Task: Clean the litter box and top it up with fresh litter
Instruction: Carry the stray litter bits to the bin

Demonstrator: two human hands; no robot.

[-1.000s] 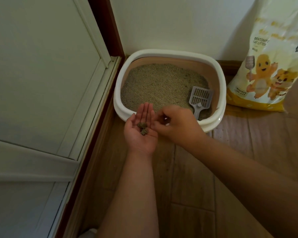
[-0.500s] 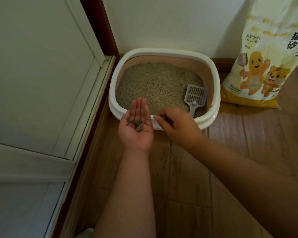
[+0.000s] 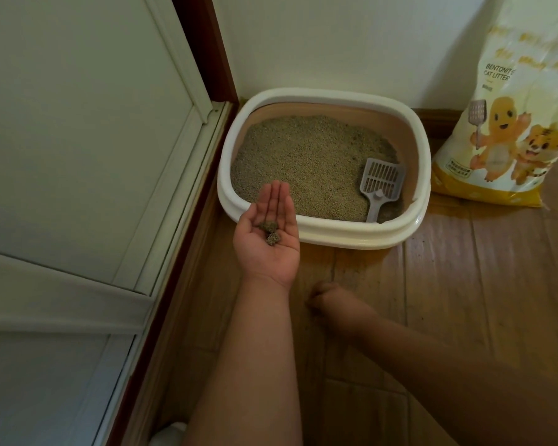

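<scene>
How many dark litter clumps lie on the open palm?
2. One dark clump lies at the palm's centre of the open left hand; the second dark clump sits just below it, toward the wrist. None seems hidden.

Bare wooden floor (image 3: 464, 300) in front of litter box (image 3: 322, 235) is open for passage; door frame (image 3: 181, 252) blocks the left, litter bag (image 3: 503, 133) stands just right of box, wall (image 3: 335, 43) behind; scoop (image 3: 379, 183) occupies box's near-right corner, rest of litter surface free
</scene>
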